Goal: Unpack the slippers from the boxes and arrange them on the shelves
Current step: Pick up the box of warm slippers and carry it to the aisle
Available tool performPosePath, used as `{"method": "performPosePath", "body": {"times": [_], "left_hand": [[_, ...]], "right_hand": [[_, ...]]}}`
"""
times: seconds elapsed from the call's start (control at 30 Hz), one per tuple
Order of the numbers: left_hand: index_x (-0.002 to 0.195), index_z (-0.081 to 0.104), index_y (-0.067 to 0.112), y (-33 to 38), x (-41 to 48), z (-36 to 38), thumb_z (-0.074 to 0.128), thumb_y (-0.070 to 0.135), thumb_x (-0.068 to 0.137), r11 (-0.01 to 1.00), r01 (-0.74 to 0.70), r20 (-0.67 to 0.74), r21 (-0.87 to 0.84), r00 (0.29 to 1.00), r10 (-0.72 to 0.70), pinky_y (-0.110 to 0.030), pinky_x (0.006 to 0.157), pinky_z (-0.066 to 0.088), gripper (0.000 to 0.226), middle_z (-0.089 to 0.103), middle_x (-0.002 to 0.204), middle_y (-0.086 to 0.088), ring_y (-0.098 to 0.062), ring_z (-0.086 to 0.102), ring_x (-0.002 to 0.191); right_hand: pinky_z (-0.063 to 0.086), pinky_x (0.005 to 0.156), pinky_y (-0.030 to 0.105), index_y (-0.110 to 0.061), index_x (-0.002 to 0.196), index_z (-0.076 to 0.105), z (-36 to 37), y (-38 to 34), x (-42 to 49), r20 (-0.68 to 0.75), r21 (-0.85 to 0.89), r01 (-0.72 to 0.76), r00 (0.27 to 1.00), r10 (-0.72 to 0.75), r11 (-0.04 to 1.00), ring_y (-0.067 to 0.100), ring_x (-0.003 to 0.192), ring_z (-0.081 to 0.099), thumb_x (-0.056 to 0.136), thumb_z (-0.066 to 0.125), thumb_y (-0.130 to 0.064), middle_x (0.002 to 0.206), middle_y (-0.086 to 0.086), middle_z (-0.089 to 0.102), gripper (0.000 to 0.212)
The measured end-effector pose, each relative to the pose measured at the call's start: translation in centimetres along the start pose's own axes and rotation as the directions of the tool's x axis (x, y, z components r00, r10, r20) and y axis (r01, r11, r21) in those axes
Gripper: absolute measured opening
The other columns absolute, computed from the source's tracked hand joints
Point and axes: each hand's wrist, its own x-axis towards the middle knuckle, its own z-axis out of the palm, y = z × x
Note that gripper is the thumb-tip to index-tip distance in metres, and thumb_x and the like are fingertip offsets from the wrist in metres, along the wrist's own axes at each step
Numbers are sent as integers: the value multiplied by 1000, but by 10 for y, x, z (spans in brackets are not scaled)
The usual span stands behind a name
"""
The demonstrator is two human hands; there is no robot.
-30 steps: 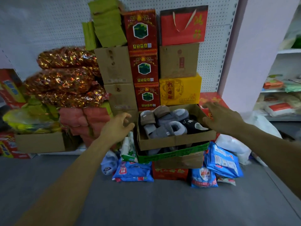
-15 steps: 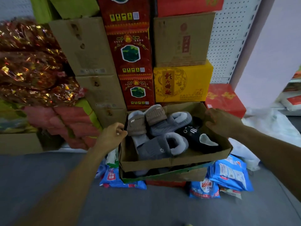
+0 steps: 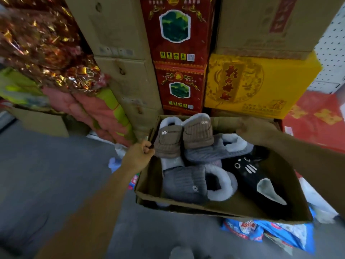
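Note:
An open cardboard box [image 3: 205, 208] of fleece-lined slippers sits in front of me. Two brown ribbed slippers [image 3: 197, 133] lie at the back, grey ones [image 3: 186, 184] in the middle and front, and a black cat-face slipper [image 3: 257, 180] on the right. My left hand [image 3: 139, 156] grips the box's left wall, fingers curled over the rim next to a brown slipper. My right hand [image 3: 252, 130] grips the far right rim of the box; its fingers are blurred.
Stacked cartons rise right behind the box: brown cardboard [image 3: 128, 75], red printed boxes [image 3: 179, 86], a yellow box [image 3: 261, 85]. Gold foil bags [image 3: 43, 47] and pink packs [image 3: 97, 113] crowd the left. Blue packets [image 3: 261, 232] lie under the box. Grey floor [image 3: 46, 174] spreads to the left.
Both hands have closed in from either side and taken hold of the box's rims. The view has come much closer and looks more steeply down into the box.

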Motion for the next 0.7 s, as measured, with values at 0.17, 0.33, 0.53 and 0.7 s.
{"method": "performPosePath", "body": {"times": [0.17, 0.33, 0.53, 0.7], "left_hand": [[116, 60, 13, -10, -3, 9, 60, 24, 89, 995, 100, -28, -8, 995, -101, -25, 82, 39, 29, 66, 106, -7, -24, 60, 104], [102, 62, 3, -4, -15, 34, 49, 23, 92, 970, 241, -62, -33, 968, -242, -32, 84, 42, 26, 59, 91, -4, -28, 61, 99], [125, 56, 14, 35, -57, 101, 58, 25, 90, 853, 506, -163, -129, 837, -522, -31, 90, 42, 37, 59, 123, -8, -29, 57, 111], [143, 33, 10, 79, -95, 164, 61, 32, 89, 716, 655, -210, -242, 685, -697, -46, 100, 43, 64, 33, 142, -16, -35, 44, 122]], "right_hand": [[46, 62, 37, -26, 73, 44, 4, -5, 36, 60, 12, 44, 997, -45, 999, 21, 70, 55, 89, 50, -25, 73, -1, 53, 18], [53, 70, 46, -20, 71, 49, 0, 9, 71, 136, -39, 137, 982, -131, 990, 23, 71, 58, 92, 46, -18, 75, 4, 59, 21], [47, 66, 34, -7, 91, 59, -5, 44, 107, 284, -82, 276, 928, -243, 958, 26, 84, 58, 91, 47, -8, 88, 11, 59, 12], [36, 76, 35, -32, 62, 30, 28, 79, 154, 318, -102, 339, 902, -292, 935, 22, 85, 41, 90, 51, -28, 88, 3, 47, 35]]}}
